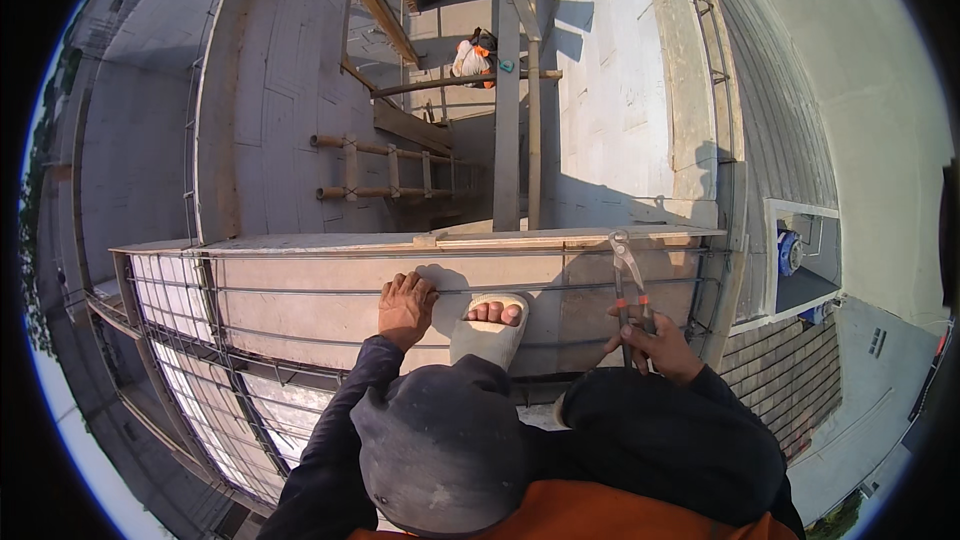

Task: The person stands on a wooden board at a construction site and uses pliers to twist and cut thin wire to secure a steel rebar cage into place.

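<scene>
The right hand (655,348) has its grip clamped on the handles of the pliers (628,280), whose head points up at the steel bars (300,290). The left hand (405,308) lies flat, fingers apart, on the concrete beam (300,315) beside a sandalled foot (492,325).

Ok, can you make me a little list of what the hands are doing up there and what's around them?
left hand: flat on the formwork panel, by a steel bar
right hand: gripping pincers, tip up at the panel's top edge
foot: sandal resting on the panel between the hands
panel: pale board crossed by steel bars
below: wooden ladder, another person far down
</scene>
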The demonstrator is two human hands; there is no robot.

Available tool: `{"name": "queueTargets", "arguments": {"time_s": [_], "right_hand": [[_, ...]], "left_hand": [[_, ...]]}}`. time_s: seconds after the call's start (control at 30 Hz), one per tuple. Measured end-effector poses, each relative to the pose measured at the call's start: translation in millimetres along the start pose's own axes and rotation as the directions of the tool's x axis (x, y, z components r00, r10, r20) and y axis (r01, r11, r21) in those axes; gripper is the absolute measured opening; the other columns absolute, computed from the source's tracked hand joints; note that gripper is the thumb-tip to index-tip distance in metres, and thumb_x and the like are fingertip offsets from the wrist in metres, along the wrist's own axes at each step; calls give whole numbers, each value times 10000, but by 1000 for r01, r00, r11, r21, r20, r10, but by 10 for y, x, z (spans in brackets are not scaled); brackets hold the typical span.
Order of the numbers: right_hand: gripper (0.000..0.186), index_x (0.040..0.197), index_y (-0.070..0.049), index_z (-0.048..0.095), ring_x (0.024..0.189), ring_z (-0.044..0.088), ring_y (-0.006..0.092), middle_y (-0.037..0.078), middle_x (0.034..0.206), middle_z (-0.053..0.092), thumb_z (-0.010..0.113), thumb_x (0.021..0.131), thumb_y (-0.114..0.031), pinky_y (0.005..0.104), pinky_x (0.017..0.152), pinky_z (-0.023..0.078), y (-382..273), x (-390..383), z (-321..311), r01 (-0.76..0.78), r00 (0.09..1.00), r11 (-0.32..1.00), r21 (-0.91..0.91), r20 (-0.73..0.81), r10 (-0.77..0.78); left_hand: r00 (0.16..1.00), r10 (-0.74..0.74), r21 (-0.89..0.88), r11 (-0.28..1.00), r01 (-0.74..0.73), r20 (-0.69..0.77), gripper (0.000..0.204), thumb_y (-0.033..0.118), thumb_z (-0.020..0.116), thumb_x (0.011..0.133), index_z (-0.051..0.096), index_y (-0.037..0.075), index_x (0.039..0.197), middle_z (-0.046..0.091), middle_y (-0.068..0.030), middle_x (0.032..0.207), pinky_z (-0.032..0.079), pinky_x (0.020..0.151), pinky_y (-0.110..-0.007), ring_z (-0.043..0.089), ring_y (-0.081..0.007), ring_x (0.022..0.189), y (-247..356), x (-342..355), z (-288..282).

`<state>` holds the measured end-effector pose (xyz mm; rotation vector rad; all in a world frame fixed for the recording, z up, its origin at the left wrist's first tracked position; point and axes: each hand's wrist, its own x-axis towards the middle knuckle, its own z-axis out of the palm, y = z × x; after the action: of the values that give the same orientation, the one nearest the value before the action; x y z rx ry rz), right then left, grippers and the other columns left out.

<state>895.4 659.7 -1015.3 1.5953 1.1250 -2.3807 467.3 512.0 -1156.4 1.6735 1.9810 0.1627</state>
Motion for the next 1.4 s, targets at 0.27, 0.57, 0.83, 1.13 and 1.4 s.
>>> {"name": "queueTargets", "arguments": {"time_s": [0.27, 0.57, 0.83, 1.13, 1.4], "right_hand": [[957, 1686, -242, -30, 1298, 625, 366, 243, 1635, 333, 570, 962, -67, 279, 553, 625, -289, -36, -242, 158, 967, 814, 559, 78, -242], [859, 1678, -149, 87, 1143, 710, 326, 244, 1500, 525, 620, 1005, -172, 347, 674, 680, -166, -319, -410, 264, 955, 803, 534, -28, -296], [455, 1276, -41, 671, 682, 684, 224, 140, 871, 731, 646, 988, -392, 409, 706, 563, 966, -693, -734, -66, 711, 986, -156, -701, -63], [506, 1216, -52, 658, 1058, 631, 387, 164, 1118, 709, 763, 831, -364, 487, 897, 507, 2192, -448, -82, -365, 125, 910, -194, -979, -159], [571, 1228, -44, 642, 1120, 571, 348, 133, 1145, 643, 804, 818, -407, 472, 971, 440, 2414, -436, 49, -335, 78, 933, -132, -991, -112]], "left_hand": [[999, 12, 35, 999, -14, 35, 191, 271, 685, 927, 690, 104, 1019, 652, -83, 1069, 459, 929, -480, 605, -322, 1061, 28, 21, -98], [990, 40, -329, 944, 6, 133, 177, 160, 736, 919, 711, 13, 1014, 732, -154, 989, 556, 861, -412, 723, -301, 946, 606, 115, -863], [991, 129, -622, 775, -115, -23, 292, 311, 746, 977, 691, 50, 1097, 691, -61, 1052, 490, 971, -341, 629, -176, 1030, 1549, 605, -2558], [823, 484, -174, 875, -452, 297, 551, 537, 824, 831, 683, 50, 1048, 668, -131, 1047, 486, 908, -408, 643, -275, 1006, 3131, 587, -3208], [551, 649, -157, 709, -687, 524, 486, 259, 822, 896, 660, 53, 1305, 678, -199, 1241, 528, 963, -466, 654, -398, 1127, 3518, 630, -3008]]}}
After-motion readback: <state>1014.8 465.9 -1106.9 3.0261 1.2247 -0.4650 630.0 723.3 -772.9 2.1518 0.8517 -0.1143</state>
